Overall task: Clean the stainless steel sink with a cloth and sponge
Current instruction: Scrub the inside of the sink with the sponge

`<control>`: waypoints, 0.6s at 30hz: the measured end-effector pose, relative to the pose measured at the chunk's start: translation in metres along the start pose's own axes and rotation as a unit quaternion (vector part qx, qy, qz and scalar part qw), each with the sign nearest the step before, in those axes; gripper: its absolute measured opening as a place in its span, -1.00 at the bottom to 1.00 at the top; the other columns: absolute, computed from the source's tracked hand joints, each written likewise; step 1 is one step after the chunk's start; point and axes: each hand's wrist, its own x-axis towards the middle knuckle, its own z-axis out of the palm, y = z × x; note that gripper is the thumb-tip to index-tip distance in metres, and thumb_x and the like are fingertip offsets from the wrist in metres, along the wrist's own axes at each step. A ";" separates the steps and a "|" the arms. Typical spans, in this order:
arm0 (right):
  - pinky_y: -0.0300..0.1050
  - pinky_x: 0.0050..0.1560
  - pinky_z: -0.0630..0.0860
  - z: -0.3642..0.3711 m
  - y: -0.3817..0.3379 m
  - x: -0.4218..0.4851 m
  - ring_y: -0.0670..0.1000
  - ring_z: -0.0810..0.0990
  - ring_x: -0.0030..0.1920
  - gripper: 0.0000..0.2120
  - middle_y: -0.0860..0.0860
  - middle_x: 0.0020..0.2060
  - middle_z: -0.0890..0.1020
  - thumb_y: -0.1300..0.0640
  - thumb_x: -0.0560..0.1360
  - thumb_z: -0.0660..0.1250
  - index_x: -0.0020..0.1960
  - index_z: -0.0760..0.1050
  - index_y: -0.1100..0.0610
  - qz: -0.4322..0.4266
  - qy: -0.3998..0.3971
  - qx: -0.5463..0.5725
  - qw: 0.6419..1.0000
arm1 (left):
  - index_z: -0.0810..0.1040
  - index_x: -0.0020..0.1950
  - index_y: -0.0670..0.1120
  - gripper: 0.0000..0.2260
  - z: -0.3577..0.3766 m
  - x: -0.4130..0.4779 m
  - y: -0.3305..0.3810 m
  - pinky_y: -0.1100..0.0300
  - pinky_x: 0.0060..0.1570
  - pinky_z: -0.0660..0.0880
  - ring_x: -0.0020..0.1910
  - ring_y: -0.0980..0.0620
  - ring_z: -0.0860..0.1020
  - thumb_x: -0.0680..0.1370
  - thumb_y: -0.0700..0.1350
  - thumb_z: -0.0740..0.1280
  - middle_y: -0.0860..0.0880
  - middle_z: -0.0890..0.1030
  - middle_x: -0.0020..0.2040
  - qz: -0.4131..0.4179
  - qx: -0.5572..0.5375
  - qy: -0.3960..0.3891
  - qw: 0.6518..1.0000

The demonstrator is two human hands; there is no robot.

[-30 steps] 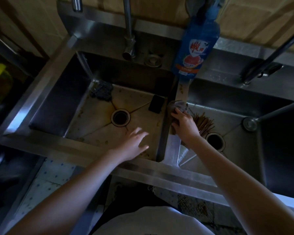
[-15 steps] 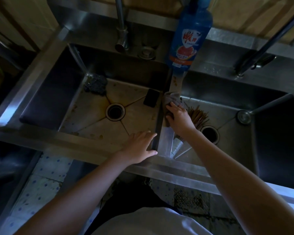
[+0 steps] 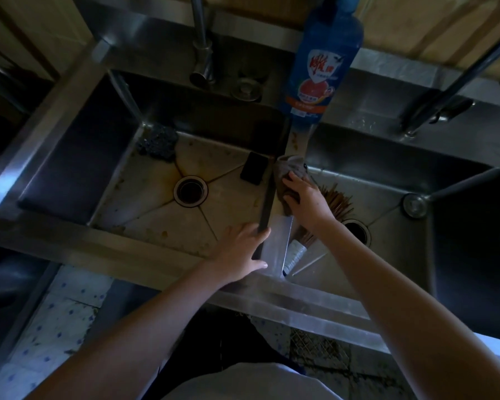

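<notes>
A double stainless steel sink fills the head view; its left basin [image 3: 145, 209] is stained brown around the drain [image 3: 190, 193]. My right hand [image 3: 306, 202] presses a brownish-grey cloth [image 3: 286, 174] on the divider [image 3: 280, 232] between the basins. My left hand [image 3: 241, 251] rests on the near end of that divider, fingers spread over its edge, holding nothing. A dark scouring pad [image 3: 158, 141] lies in the left basin's back corner. A black rectangular sponge [image 3: 254, 172] leans by the divider.
A blue detergent bottle [image 3: 322, 62] stands on the back ledge above the divider. A brush with brown bristles [image 3: 334, 202] and a white handle lies in the right basin [image 3: 393, 249]. Taps [image 3: 201, 44] rise behind each basin. A round plug [image 3: 414, 205] sits right.
My left hand has moved right from over the left basin onto the divider's near end. My right hand stays pressed on the cloth on the divider. The camera has shifted closer.
</notes>
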 end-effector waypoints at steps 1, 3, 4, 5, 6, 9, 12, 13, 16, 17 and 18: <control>0.02 0.49 0.17 -0.003 0.001 0.006 0.12 0.20 0.48 -0.53 0.07 0.48 0.25 0.20 0.55 0.26 0.44 0.30 0.07 0.007 -0.002 0.005 1.000 | 0.14 0.50 0.01 -0.35 0.001 0.000 -0.001 0.03 0.37 0.14 0.43 -0.07 0.20 0.50 0.11 0.33 -0.05 0.22 0.46 0.000 0.004 0.003 1.000; 0.04 0.47 0.21 -0.007 0.004 0.020 0.13 0.24 0.47 -0.52 0.09 0.48 0.25 0.18 0.55 0.26 0.45 0.28 0.05 0.021 -0.010 0.016 1.000 | 0.14 0.51 0.02 -0.35 0.002 0.001 -0.002 0.03 0.38 0.13 0.44 -0.04 0.19 0.50 0.12 0.33 -0.03 0.20 0.48 -0.002 -0.002 0.007 1.000; 0.05 0.47 0.23 -0.009 0.006 0.027 0.13 0.26 0.46 -0.51 0.10 0.47 0.26 0.17 0.55 0.26 0.45 0.27 0.04 0.025 -0.014 0.018 0.999 | 0.14 0.51 0.02 -0.34 0.003 0.001 -0.003 0.03 0.39 0.12 0.45 -0.04 0.18 0.50 0.12 0.33 -0.02 0.18 0.49 -0.003 -0.010 0.008 1.000; 0.04 0.46 0.24 -0.010 0.007 0.033 0.13 0.27 0.45 -0.51 0.10 0.47 0.26 0.17 0.55 0.26 0.45 0.27 0.03 0.028 -0.017 0.015 0.999 | 0.13 0.52 0.03 -0.34 0.003 0.003 -0.004 0.03 0.41 0.12 0.46 -0.03 0.17 0.50 0.13 0.33 -0.02 0.17 0.50 -0.005 -0.018 0.009 1.000; 0.01 0.45 0.24 -0.011 0.009 0.039 0.13 0.28 0.45 -0.51 0.09 0.47 0.26 0.16 0.55 0.25 0.45 0.26 0.02 0.029 -0.020 0.011 0.999 | 0.11 0.52 0.04 -0.34 0.003 0.004 -0.005 0.03 0.41 0.11 0.47 -0.03 0.15 0.50 0.13 0.32 -0.02 0.16 0.51 -0.008 -0.025 0.010 1.000; -0.07 0.40 0.25 -0.016 0.012 0.057 0.11 0.30 0.43 -0.51 0.09 0.47 0.25 0.16 0.56 0.24 0.46 0.25 0.01 0.039 -0.026 0.008 0.999 | 0.06 0.53 0.06 -0.34 0.001 0.012 -0.008 0.04 0.41 0.08 0.48 -0.03 0.13 0.52 0.15 0.29 -0.02 0.14 0.52 -0.025 -0.036 0.011 0.999; -0.07 0.42 0.21 -0.023 0.014 0.072 0.13 0.26 0.45 -0.52 0.07 0.48 0.25 0.17 0.56 0.25 0.46 0.26 0.04 0.034 -0.026 -0.002 0.999 | 0.02 0.54 0.08 -0.34 -0.003 0.023 -0.011 0.01 0.41 0.09 0.49 -0.04 0.11 0.53 0.17 0.26 -0.04 0.12 0.53 -0.050 -0.036 0.005 0.998; -0.07 0.43 0.19 -0.026 0.015 0.077 0.12 0.24 0.46 -0.52 0.06 0.48 0.25 0.17 0.56 0.24 0.46 0.27 0.05 0.033 -0.025 -0.003 0.999 | 0.01 0.54 0.08 -0.33 -0.005 0.027 -0.012 0.00 0.41 0.10 0.49 -0.05 0.12 0.53 0.17 0.25 -0.04 0.12 0.53 -0.055 -0.034 0.006 0.998; -0.06 0.45 0.14 -0.032 0.016 0.089 0.11 0.18 0.49 -0.53 0.04 0.50 0.22 0.20 0.56 0.23 0.45 0.27 0.06 0.028 -0.021 -0.005 0.999 | 0.00 0.54 0.10 -0.35 -0.007 0.041 -0.013 -0.02 0.39 0.14 0.47 -0.06 0.15 0.54 0.17 0.24 -0.06 0.16 0.51 -0.057 -0.037 0.014 0.998; -0.07 0.46 0.13 -0.033 0.016 0.091 0.11 0.17 0.49 -0.53 0.03 0.50 0.21 0.20 0.56 0.24 0.45 0.27 0.06 0.025 -0.018 -0.010 0.999 | -0.01 0.54 0.12 -0.35 -0.008 0.045 -0.013 -0.03 0.39 0.15 0.47 -0.06 0.16 0.54 0.17 0.24 -0.06 0.17 0.51 -0.056 -0.037 0.016 0.998; -0.07 0.46 0.12 -0.033 0.015 0.093 0.11 0.17 0.50 -0.53 0.03 0.50 0.22 0.20 0.56 0.24 0.45 0.28 0.06 0.022 -0.016 -0.015 1.000 | -0.01 0.53 0.14 -0.36 -0.008 0.049 -0.013 -0.03 0.39 0.16 0.46 -0.07 0.16 0.54 0.17 0.23 -0.06 0.17 0.50 -0.057 -0.036 0.014 0.998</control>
